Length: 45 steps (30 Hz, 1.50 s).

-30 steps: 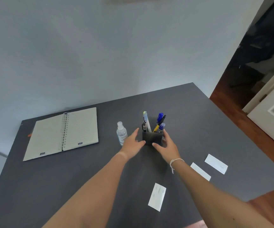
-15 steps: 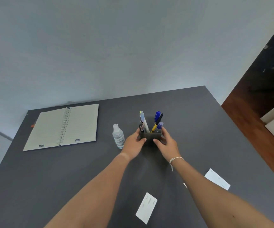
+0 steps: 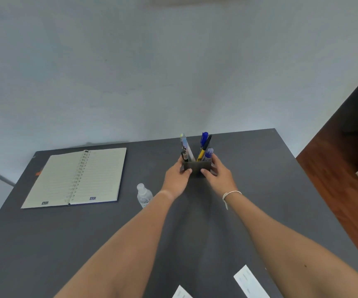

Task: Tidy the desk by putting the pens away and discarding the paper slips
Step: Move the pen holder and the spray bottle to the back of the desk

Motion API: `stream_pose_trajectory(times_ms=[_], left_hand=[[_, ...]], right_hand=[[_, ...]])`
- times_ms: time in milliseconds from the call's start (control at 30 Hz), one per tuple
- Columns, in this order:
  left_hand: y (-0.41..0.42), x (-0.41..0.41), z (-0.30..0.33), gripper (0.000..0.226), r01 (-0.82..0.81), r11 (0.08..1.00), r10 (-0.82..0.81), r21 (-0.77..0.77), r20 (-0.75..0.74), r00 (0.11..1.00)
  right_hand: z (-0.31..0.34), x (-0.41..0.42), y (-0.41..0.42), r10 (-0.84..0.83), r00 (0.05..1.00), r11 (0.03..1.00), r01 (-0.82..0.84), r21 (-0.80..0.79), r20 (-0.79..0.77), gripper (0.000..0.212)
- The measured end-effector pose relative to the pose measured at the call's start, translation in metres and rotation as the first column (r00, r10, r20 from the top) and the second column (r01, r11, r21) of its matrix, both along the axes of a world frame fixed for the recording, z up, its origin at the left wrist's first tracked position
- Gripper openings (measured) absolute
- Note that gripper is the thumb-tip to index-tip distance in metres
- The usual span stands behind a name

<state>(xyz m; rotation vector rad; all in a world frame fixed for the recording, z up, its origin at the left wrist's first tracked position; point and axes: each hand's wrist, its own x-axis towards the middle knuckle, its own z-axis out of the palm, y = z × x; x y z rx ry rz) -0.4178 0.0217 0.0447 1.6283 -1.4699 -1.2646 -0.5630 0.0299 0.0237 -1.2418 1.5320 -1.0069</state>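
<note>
Both hands have carried the dark pen holder (image 3: 197,166) farther back on the grey desk (image 3: 259,179), past the clear bottle (image 3: 144,195) that stood beside it earlier. At left lies an open spiral notebook (image 3: 77,177), small blue logos on its lower page corners unreadable. Left hand (image 3: 177,179) and right hand (image 3: 216,176) clasp the holder's sides, pens (image 3: 203,145) upright inside. Two white paper slips (image 3: 250,281) lie at the near edge.
</note>
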Motion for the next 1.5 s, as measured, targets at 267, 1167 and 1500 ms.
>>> stream_pose_trajectory(times_ms=[267,1167,1500], left_hand=[[-0.051,-0.016,0.002,0.053,-0.054,0.999,0.054,0.006,0.019,0.998],[-0.139,-0.016,-0.039,0.052,-0.101,0.994,0.099,0.038,0.047,0.994],[-0.142,-0.014,-0.041,0.052,-0.091,0.996,0.088,0.028,0.080,0.993]], right_hand=[[-0.003,-0.013,-0.063,0.070,0.995,0.997,-0.072,-0.023,-0.065,0.063],[-0.050,-0.008,-0.157,0.125,0.973,0.992,-0.127,0.001,-0.192,0.068],[-0.051,-0.007,-0.158,0.130,0.975,0.991,-0.132,0.001,-0.180,0.066]])
